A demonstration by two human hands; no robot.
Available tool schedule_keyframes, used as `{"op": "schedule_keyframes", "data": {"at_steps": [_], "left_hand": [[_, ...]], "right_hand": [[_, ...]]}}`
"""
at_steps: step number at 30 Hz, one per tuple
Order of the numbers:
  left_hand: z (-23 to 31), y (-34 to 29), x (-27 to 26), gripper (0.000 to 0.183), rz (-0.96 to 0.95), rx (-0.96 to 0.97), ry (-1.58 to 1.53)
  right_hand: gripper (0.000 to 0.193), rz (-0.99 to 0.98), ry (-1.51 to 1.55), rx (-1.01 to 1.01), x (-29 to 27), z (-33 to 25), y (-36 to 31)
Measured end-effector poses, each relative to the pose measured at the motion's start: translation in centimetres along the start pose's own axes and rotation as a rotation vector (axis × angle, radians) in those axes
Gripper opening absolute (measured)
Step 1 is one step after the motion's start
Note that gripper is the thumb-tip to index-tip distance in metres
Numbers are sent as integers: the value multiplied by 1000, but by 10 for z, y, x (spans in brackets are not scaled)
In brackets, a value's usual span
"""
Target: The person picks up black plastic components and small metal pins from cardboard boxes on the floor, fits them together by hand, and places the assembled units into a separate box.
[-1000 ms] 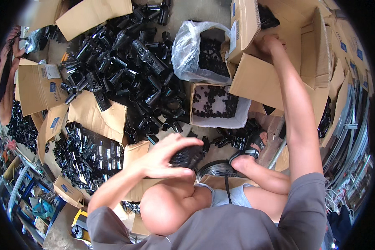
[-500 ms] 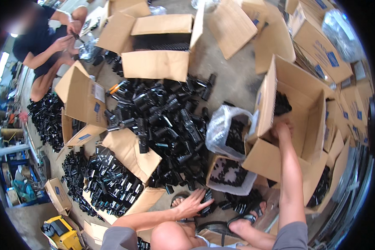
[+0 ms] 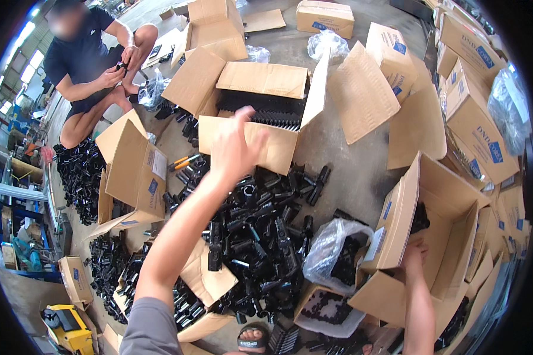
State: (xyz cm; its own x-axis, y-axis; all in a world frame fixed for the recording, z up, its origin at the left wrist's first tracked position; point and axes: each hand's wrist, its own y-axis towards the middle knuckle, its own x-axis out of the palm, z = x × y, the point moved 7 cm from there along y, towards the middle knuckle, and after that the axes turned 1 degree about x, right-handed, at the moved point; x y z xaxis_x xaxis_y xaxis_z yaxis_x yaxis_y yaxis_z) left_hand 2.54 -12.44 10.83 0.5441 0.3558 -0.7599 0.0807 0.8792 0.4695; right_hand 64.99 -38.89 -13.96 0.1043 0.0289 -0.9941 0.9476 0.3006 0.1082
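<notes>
My left hand is stretched forward over the near flap of an open cardboard box. Its fingers are spread and hold nothing. Rows of black ridged parts fill that box just beyond my fingertips. My right hand reaches down inside a taller open cardboard box, near its left wall; its fingertips are hidden. A small stack of black parts lies in there just past my hand. Below my left forearm spreads a big heap of loose black tubular parts.
A clear plastic bag of black pieces and a lined box stand beside the heap. Far left, a seated person handles a small black part. Orange-handled tools lie at the heap's edge. Stacked cartons line the right.
My left hand has left the black parts by my foot and swung forward to the middle box. My right hand stays inside the right box. The view has tilted up.
</notes>
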Motion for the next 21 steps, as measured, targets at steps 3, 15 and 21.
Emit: {"op": "schedule_keyframes", "data": {"at_steps": [3, 15, 21], "left_hand": [[-86, 64, 51, 81, -111, -339, 260], [-117, 82, 168, 139, -825, -807, 484], [-148, 90, 180, 118, -821, -740, 383]], "right_hand": [[53, 4, -102, -118, 13, -8, -5], [61, -196, -628, -450, -10, -16, -33], [63, -395, -525, -455, -33, -32, -41]]}}
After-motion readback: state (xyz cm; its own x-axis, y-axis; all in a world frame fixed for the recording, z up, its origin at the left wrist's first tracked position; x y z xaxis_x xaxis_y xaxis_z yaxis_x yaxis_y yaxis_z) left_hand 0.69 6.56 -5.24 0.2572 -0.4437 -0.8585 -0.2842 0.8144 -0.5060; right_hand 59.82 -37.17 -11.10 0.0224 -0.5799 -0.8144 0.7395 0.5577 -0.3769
